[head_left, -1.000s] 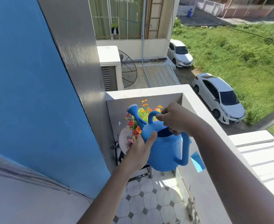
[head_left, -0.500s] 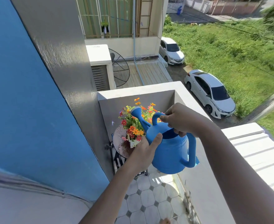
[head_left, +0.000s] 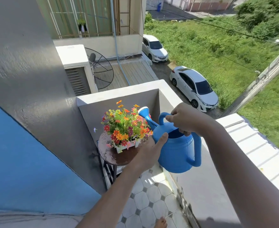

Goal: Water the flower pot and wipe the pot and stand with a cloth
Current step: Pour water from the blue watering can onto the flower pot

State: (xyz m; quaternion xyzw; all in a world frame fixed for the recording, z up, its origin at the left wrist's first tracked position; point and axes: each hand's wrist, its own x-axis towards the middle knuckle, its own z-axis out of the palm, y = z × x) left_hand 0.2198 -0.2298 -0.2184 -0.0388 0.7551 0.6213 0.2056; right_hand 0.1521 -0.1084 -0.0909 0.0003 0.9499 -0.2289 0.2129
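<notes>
A blue watering can (head_left: pixel 178 152) hangs in the air over the balcony floor, its spout rose (head_left: pixel 143 110) raised beside the flowers. My right hand (head_left: pixel 184 118) grips its top handle. My left hand (head_left: pixel 149 151) presses flat against the can's left side, thumb up. A white pot (head_left: pixel 126 146) full of orange, red and yellow flowers (head_left: pixel 124 124) stands on a round brown stand top (head_left: pixel 105 153) with black legs, in the balcony corner. No water stream shows. No cloth is in view.
A blue and grey wall (head_left: pixel 28 112) rises on the left. The white parapet (head_left: pixel 170 94) encloses the corner and runs along the right. Tiled floor (head_left: pixel 150 203) lies below, with toes (head_left: pixel 160 223) at the bottom edge. Cars are parked far below.
The can and both hands have shifted right, off the front of the flowers, and the spout has risen; the pot and stand top are now uncovered. The view has moved closer.
</notes>
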